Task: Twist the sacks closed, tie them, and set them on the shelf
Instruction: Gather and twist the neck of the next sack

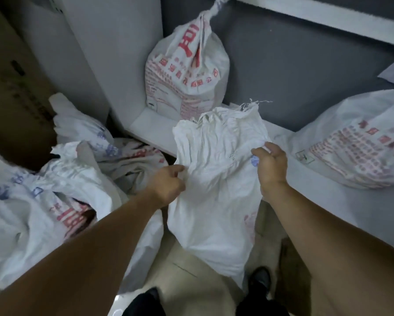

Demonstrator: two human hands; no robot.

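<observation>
Both left hand (pixel 168 185) and right hand (pixel 271 169) are pinching the sack (pixel 214 201) at its sides. I'm bunching its mouth for twisting.

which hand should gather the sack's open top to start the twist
Probably the right hand: its grip sits higher on the white sack, nearer the frayed open mouth. The left hand pinches the edge lower down, suited to steadying.

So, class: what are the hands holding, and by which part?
The white sack, by its loose neck: left hand on one side, right hand on the other.
</observation>
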